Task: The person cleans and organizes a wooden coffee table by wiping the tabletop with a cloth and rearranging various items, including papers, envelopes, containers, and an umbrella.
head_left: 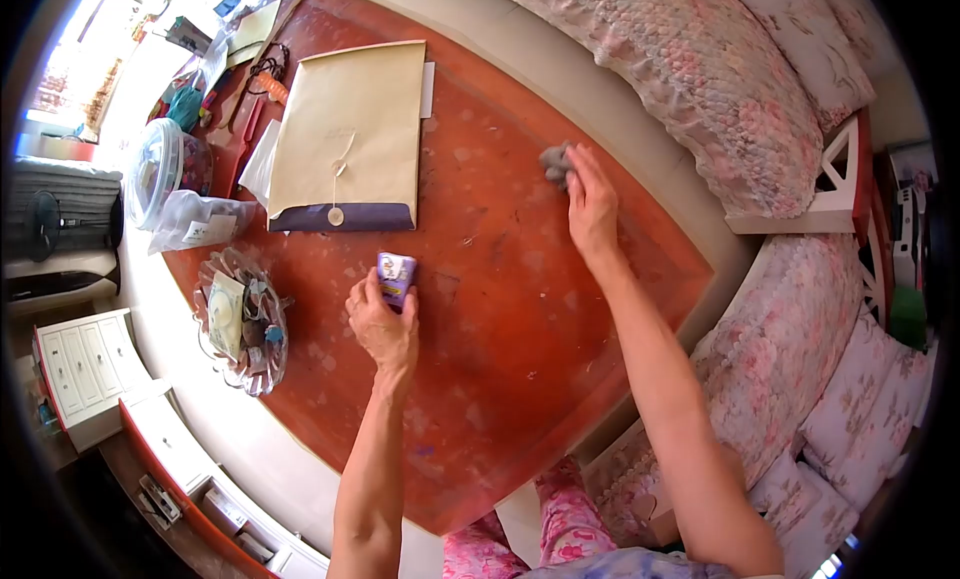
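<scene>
On the reddish-brown tabletop (500,369), my left hand (383,322) is closed round a small purple and white packet (396,273), which stands out past the fingertips. My right hand (592,201) lies near the table's far right edge, its fingers against a crumpled grey cloth (556,167). Part of the cloth is hidden by the fingers. Between and beyond both hands lies a large tan envelope (350,129) with a string tie and a dark lower band; neither hand touches it.
A clear glass bowl of small items (243,324) stands left of my left hand. Behind it are a plastic bag (205,222) and a lidded round tub (157,169). Cords and tools lie at the back left. Floral-covered seating (720,99) runs along the right.
</scene>
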A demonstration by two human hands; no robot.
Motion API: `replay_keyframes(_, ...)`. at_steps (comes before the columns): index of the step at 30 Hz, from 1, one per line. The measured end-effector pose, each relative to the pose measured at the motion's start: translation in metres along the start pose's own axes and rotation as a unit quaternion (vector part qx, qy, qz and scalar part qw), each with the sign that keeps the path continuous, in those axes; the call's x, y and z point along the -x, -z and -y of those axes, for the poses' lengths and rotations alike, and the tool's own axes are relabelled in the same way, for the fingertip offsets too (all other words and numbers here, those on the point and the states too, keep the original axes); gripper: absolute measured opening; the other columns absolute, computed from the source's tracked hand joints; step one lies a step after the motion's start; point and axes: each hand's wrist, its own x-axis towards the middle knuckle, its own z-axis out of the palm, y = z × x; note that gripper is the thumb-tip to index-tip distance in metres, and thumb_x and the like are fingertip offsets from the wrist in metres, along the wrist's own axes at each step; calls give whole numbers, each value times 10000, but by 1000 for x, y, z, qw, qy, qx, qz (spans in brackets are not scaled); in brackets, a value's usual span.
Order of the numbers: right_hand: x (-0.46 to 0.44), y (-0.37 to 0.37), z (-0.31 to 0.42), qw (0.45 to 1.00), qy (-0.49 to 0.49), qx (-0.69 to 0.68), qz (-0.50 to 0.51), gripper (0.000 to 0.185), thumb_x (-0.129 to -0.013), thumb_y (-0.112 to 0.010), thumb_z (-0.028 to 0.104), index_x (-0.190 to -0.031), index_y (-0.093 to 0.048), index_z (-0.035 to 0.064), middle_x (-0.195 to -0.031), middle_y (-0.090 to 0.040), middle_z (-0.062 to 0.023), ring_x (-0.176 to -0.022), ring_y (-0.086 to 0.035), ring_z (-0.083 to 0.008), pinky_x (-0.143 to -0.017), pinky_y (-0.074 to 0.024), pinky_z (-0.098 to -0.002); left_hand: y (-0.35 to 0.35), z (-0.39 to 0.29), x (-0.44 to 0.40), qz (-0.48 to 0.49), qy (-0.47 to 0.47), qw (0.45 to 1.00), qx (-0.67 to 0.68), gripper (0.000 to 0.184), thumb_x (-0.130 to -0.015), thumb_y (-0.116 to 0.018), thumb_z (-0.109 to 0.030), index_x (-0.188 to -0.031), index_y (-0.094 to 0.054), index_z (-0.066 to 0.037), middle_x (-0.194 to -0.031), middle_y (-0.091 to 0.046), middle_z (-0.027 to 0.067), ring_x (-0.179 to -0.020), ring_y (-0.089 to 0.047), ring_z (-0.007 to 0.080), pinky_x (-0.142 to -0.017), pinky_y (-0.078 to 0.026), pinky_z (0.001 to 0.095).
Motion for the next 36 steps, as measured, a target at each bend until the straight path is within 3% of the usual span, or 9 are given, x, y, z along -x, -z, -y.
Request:
replay_keyframes(3,0,-30,-6,985,81,152,-3,309,-888,-434,13,-1171,-558,31,-1245,-507,-207,-1224,-428,-344,-1061,-301,-431,15,3,-1,-123,-13,989,-76,573,-677,-743,-190,-1188,-526,-50,-1116,-525,158,-1014,-490,348,-841,-409,441)
replay_keyframes(7,54,-45,23,976,143,109,126,309,-862,-495,-11,-1152,-579,51,-1243,-523,-170,-1214,-449,-320,-1055,-321,-429,13,-15,-10,-129,-70,989,-31,390,-706,-721,-140,-1071,-606,-61,-1039,-561,135,-971,-514,316,-811,-426,412)
replay_keyframes(9,68,-33,37,972,142,72,171,314,-841,-514,-33,-1134,-591,49,-1208,-547,-169,-1182,-480,-315,-1040,-354,-414,2,-36,-14,-26,-81,984,157,219,-737,-694,-80,-949,-647,-51,-954,-591,108,-911,-551,282,-775,-450,352)
replay_keyframes(14,50,2,27,997,33,76,0,311,-821,-548,-58,-1121,-590,13,-1194,-545,-169,-1109,-530,-297,-908,-473,-366,-31,-68,-21,29,-77,975,205,145,-749,-670,-60,-893,-654,-56,-848,-588,84,-799,-553,250,-717,-446,338)
replay_keyframes(17,36,14,0,985,29,167,-14,418,-893,-522,103,-1287,-435,-5,-1325,-418,-205,-1266,-358,-368,-1029,-312,-465,-43,-73,-25,3,-67,986,151,148,-746,-670,-72,-890,-638,-66,-818,-577,74,-771,-544,249,-697,-437,351)
replay_keyframes(23,35,-10,-8,961,0,272,46,603,-887,-542,165,-1380,-253,-29,-1428,-216,-257,-1344,-154,-424,-1056,-161,-577,-43,-80,-28,-6,-81,993,81,95,-769,-649,-86,-822,-581,-46,-802,-558,81,-784,-537,255,-699,-424,367)
replay_keyframes(29,-56,-72,0,974,75,203,73,408,-836,-568,108,-1219,-462,17,-1369,-359,-193,-1298,-291,-377,-1060,-209,-546,-36,-66,-12,32,-15,993,114,115,-811,-628,-98,-829,-543,-23,-787,-545,101,-761,-528,239,-699,-427,345)
replay_keyframes(31,-72,-103,3,980,145,103,88,300,-803,-563,49,-1102,-552,36,-1308,-447,-158,-1261,-356,-366,-1051,-249,-536,-25,-63,-4,58,79,964,249,103,-831,-601,-80,-836,-521,-15,-797,-541,123,-737,-531,275,-666,-428,355)
replay_keyframes(36,6,-105,28,911,239,-23,336,467,-717,-472,-62,-1158,-563,63,-1310,-473,-139,-1290,-354,-320,-1076,-234,-518,24,-34,8,-90,183,906,372,91,-863,-591,-55,-934,-545,-20,-827,-556,10,-718,-511,95,-655,-432,226)
